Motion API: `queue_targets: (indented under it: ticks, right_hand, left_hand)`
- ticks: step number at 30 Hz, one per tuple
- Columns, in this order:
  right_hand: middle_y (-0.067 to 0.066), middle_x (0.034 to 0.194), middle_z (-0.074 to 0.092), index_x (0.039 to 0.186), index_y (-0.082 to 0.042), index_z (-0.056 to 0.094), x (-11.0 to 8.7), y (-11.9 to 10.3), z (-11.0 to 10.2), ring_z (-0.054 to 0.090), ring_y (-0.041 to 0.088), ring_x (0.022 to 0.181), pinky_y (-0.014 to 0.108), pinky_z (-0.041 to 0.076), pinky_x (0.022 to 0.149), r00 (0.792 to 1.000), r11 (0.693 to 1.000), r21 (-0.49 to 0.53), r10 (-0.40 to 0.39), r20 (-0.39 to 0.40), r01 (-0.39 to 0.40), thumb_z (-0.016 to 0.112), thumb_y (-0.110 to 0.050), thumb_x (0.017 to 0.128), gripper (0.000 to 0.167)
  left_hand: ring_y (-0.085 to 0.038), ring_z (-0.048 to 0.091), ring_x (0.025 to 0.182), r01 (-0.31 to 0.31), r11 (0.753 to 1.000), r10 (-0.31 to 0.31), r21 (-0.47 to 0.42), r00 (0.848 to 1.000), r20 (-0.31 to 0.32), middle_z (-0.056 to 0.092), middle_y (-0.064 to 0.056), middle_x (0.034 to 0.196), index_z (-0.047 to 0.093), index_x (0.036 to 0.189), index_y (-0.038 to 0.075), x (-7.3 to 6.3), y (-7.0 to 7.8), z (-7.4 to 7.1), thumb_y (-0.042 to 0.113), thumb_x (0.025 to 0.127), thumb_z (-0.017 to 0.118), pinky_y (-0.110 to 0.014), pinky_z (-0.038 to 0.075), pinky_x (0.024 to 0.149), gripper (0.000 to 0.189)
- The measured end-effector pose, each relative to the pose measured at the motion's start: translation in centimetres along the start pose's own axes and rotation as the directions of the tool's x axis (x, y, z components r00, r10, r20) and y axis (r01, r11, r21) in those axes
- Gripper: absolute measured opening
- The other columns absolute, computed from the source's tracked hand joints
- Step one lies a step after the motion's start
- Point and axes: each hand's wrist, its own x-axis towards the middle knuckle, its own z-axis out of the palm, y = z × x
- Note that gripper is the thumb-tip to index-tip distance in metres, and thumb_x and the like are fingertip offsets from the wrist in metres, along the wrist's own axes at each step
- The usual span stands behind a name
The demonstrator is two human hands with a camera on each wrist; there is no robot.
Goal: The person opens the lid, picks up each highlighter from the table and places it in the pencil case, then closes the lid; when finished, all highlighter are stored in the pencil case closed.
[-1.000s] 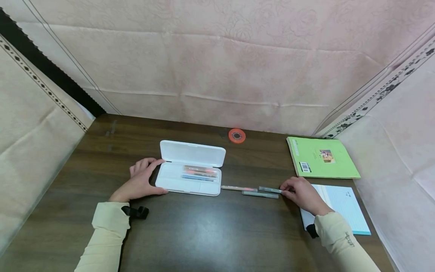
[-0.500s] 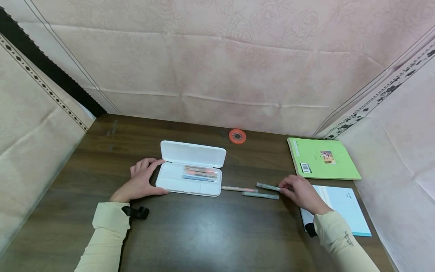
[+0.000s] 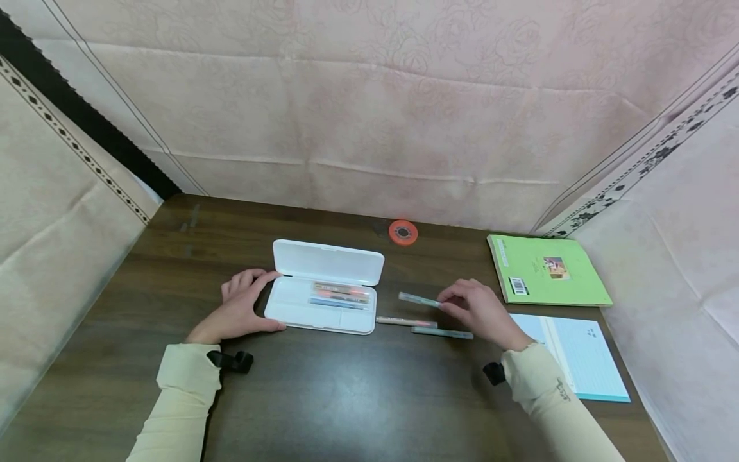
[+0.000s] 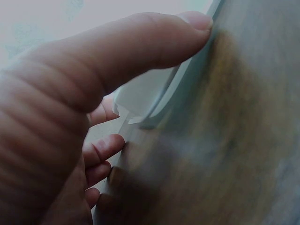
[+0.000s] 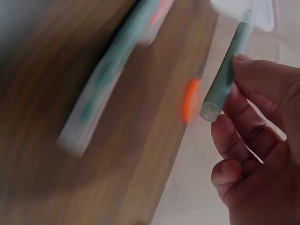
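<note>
A white pencil case [image 3: 323,326] lies with its lid up, several pens [image 3: 340,294] inside. My left hand [image 3: 239,311] holds the case's left end, thumb along the front edge and forefinger at the rear corner; the left wrist view shows the thumb [image 4: 154,40] over the rim. Pinched between the thumb and fingers of my right hand [image 3: 476,311] is a green pen [image 5: 227,70], raised over the table and pointing toward the case. Below it, a pale pen with a pinkish end [image 3: 407,321] and a second green pen [image 3: 441,332] lie on the table.
An orange-red disc [image 3: 403,232] lies near the table's back edge. At the right are a green book [image 3: 531,269] and, in front of it, a light blue notebook [image 3: 589,353], partly behind my right forearm. Patterned cloth [image 3: 369,115] hangs around the table.
My right hand has lifted the green pen off the table and carried it left toward the pencil case. The left hand and the case have stayed in place.
</note>
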Motion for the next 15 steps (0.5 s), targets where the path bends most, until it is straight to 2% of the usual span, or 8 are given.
queue_targets:
  ticks: [5,9,15]
  right_hand:
    - [-0.009,0.091,0.066,0.098,-0.02,0.074,2.4,-2.7,1.2,0.057,0.012,0.087,0.033,0.051,0.078,0.999,0.998,0.063,-0.026,0.036,0.023,0.072,-0.021,0.091,0.007]
    - [-0.007,0.092,0.065,0.099,-0.019,0.074,4.3,-4.7,2.4,0.059,0.016,0.087,0.032,0.05,0.078,0.996,0.997,0.066,-0.047,0.071,0.043,0.07,-0.021,0.092,0.008]
    - [-0.004,0.091,0.066,0.098,-0.015,0.074,6.6,-7.5,4.9,0.058,0.016,0.083,0.031,0.051,0.078,0.991,0.994,-0.026,-0.103,0.085,0.105,0.071,-0.019,0.092,0.008]
  left_hand:
    - [-0.039,0.026,0.125,-0.006,1.0,0.006,-0.001,1.0,-0.004,0.037,-0.019,0.138,0.039,0.148,0.015,0.0,-0.1,0.1,0.057,0.068,0.084,-0.059,0.017,0.094,0.101]
    - [-0.039,0.027,0.125,-0.019,1.0,0.019,-0.001,1.0,-0.018,0.037,-0.019,0.137,0.04,0.147,0.015,0.0,-0.2,0.2,0.056,0.067,0.084,-0.059,0.017,0.093,0.1]
    - [-0.039,0.027,0.125,-0.02,1.0,0.02,-0.001,1.0,-0.025,0.037,-0.02,0.137,0.04,0.147,0.015,-0.1,-0.2,0.3,0.055,0.067,0.085,-0.059,0.016,0.094,0.1]
